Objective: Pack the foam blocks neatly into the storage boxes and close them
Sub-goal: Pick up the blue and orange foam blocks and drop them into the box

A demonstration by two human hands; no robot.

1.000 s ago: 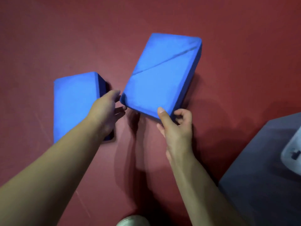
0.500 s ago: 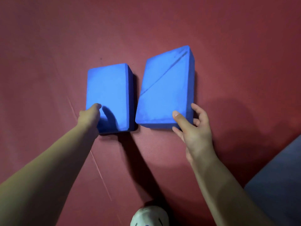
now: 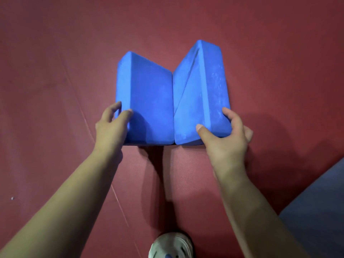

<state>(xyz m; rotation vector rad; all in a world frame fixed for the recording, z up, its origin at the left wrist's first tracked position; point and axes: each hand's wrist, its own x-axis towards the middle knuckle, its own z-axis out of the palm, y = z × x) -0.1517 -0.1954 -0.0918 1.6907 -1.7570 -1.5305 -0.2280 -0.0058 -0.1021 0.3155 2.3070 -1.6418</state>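
Two blue foam blocks stand tilted against each other on the red floor mat, forming a V with their inner edges touching. My left hand [image 3: 112,125] grips the near left corner of the left foam block [image 3: 149,101], thumb on its top face. My right hand [image 3: 226,138] grips the near right corner of the right foam block [image 3: 201,94], which has a diagonal crease across its face. No storage box is in view.
The red mat [image 3: 260,43] fills the view. A grey-blue surface [image 3: 320,211] cuts in at the lower right corner. The toe of a white shoe [image 3: 170,245] shows at the bottom edge between my arms.
The two blocks lay flat and apart; now both hands have pushed them together and tipped their outer edges up so they lean on each other.
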